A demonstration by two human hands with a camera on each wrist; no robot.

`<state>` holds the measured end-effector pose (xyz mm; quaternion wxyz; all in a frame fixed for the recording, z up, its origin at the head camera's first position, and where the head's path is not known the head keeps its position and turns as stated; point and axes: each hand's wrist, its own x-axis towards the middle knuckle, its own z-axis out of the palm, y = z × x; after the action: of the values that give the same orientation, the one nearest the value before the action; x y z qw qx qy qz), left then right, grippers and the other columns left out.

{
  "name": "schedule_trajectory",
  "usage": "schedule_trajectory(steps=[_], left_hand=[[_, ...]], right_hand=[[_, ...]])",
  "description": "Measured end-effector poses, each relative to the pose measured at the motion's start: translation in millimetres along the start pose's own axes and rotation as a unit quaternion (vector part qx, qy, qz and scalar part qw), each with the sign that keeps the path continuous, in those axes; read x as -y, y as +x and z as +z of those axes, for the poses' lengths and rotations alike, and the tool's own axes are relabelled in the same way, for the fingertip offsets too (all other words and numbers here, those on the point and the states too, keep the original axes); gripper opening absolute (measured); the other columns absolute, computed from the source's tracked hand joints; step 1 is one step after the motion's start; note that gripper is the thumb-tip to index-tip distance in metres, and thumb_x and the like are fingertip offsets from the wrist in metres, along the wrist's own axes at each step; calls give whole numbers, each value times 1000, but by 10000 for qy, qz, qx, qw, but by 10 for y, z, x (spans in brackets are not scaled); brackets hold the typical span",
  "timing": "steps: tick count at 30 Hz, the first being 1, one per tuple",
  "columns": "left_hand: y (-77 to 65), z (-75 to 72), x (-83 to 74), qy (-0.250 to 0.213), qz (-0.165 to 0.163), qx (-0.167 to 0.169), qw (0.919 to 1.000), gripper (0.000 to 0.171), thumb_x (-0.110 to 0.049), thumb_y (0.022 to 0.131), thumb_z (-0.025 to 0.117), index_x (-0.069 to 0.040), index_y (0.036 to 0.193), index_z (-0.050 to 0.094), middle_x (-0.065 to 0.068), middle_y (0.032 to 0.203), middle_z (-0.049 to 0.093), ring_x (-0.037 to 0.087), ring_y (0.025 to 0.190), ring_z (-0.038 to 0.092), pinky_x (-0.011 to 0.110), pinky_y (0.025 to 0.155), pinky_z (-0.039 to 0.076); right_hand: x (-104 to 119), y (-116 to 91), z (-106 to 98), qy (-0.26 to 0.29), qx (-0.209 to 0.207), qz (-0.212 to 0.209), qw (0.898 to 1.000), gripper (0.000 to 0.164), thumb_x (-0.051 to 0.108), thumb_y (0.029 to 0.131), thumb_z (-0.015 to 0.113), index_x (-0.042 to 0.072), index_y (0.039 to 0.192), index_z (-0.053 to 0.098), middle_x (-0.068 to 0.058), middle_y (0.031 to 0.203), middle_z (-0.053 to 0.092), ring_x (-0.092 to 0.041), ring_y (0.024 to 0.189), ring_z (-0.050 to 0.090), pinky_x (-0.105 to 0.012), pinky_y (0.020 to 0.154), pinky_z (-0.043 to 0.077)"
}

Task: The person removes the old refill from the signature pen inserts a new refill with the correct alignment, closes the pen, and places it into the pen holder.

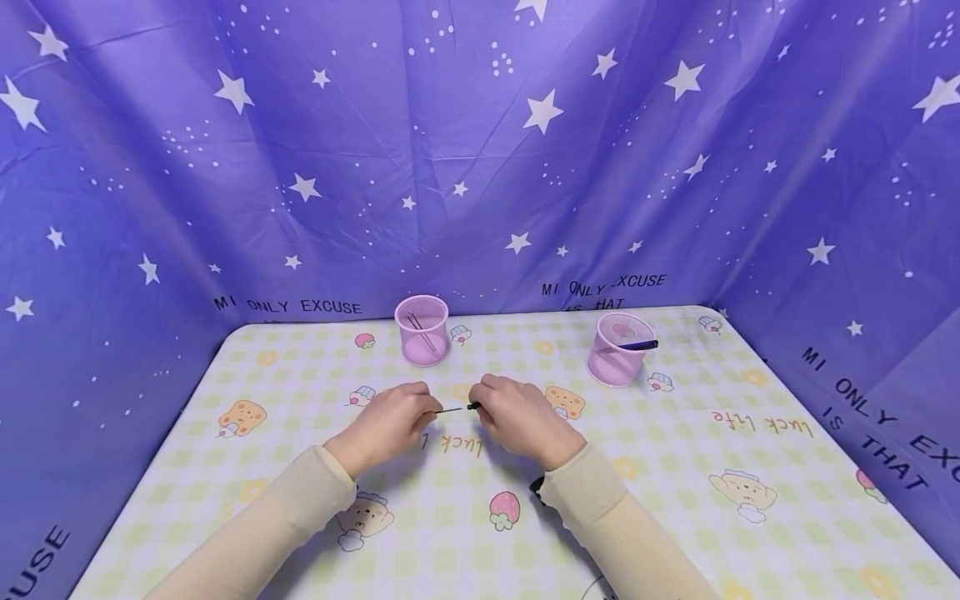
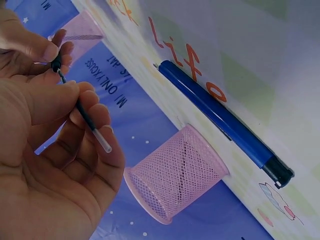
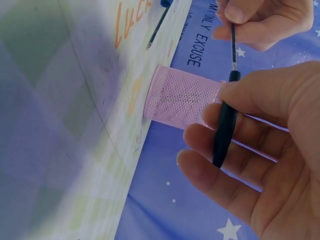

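My left hand pinches a thin dark pen refill between thumb and fingertips, its clear tail end pointing away from the other hand. With bent fingers, my right hand holds a black tapered pen grip section, threaded at one end. The refill's metal end is right at that threaded opening, both in line. Under the left hand, hidden in the head view, a blue pen barrel with a black end lies on the table; a thin metal tip shows at its other end.
Beyond the left hand stands a pink mesh cup with thin dark sticks inside. Another pink mesh cup, farther right, has a dark blue pen leaning over its rim. A checked cloth covers the table; a starry curtain hangs behind.
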<state>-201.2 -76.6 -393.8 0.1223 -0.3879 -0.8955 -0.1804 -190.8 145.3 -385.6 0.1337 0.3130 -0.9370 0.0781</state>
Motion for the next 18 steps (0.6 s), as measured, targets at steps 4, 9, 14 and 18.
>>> schedule_trajectory(steps=[4,9,14,18], left_hand=[[7,3,-17,-12,-14,-23,10000,13,-3,83,69,-10,93,74,-4,82,59,14,78,61,31,73,52],[10,11,-43,-61,-35,-33,10000,14,-3,83,69,-10,93,74,-4,81,59,14,78,61,32,73,52],[5,22,-41,-32,-1,-121,9999,14,-2,82,69,-10,92,74,-4,80,59,15,77,61,32,71,52],[5,30,-33,-42,7,-174,9998,13,-2,82,69,-10,91,74,-4,80,59,15,77,62,32,70,52]], right_hand=[[-3,2,9,-31,29,-44,10000,13,10,85,64,15,97,66,5,90,60,-12,78,60,-31,63,51],[0,0,11,-57,44,-69,10000,13,10,85,64,15,97,65,5,89,59,-13,77,60,-31,62,51],[1,-3,11,-107,27,-91,9999,12,11,85,64,15,96,65,5,88,58,-13,76,59,-30,60,51],[3,-3,8,-107,14,-109,9999,12,11,85,65,15,96,66,5,87,58,-13,75,59,-30,60,51]])
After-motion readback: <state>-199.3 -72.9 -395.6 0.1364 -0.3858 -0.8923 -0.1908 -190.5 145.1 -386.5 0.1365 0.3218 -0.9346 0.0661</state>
